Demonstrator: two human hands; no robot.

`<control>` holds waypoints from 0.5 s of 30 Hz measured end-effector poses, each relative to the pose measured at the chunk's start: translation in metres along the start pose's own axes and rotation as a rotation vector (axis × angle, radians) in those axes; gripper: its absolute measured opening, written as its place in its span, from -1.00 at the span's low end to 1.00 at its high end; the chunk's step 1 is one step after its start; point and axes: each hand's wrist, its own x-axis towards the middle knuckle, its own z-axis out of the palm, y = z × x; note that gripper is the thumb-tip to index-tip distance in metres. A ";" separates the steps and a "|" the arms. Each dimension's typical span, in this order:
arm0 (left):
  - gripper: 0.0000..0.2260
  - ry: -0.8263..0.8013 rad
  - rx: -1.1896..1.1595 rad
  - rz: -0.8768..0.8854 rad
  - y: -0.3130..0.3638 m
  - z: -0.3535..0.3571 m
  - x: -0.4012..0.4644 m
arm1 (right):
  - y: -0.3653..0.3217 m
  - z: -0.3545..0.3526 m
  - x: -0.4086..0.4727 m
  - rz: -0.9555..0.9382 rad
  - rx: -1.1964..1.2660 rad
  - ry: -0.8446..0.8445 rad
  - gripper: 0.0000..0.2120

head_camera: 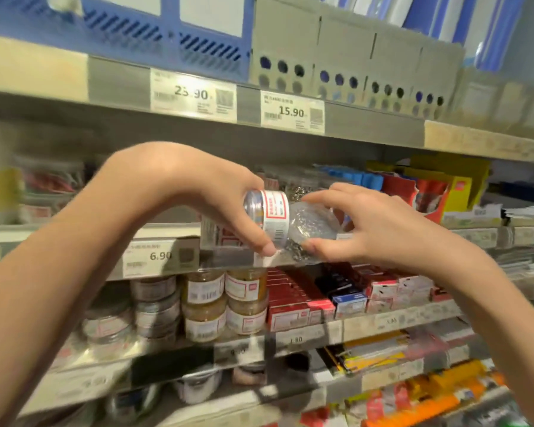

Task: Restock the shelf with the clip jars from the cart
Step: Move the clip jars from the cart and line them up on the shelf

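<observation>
A clear clip jar with a red and white label lies on its side in mid-air before the middle shelf. My left hand grips its labelled body from above, thumb underneath. My right hand holds the jar's clear end, fingers curled round it. More clip jars stand on the shelf just behind, partly hidden by my hands. The cart is out of view.
Stacked jars and red boxes fill the shelf below. Blue baskets and grey boxes sit on the top shelf. Price tags line the shelf edges. Red and yellow packs stand at the right.
</observation>
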 end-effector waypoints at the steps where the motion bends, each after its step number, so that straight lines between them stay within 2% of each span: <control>1: -0.63 0.013 0.007 -0.008 -0.003 -0.002 -0.002 | -0.003 -0.001 0.002 -0.012 0.006 0.007 -0.26; 11: -0.57 0.102 -0.020 -0.126 -0.032 -0.018 -0.008 | -0.006 -0.004 0.019 -0.121 0.116 0.105 -0.32; 15: -0.50 0.107 -0.024 -0.237 -0.034 -0.019 -0.001 | 0.001 0.000 0.028 -0.188 0.129 0.137 -0.31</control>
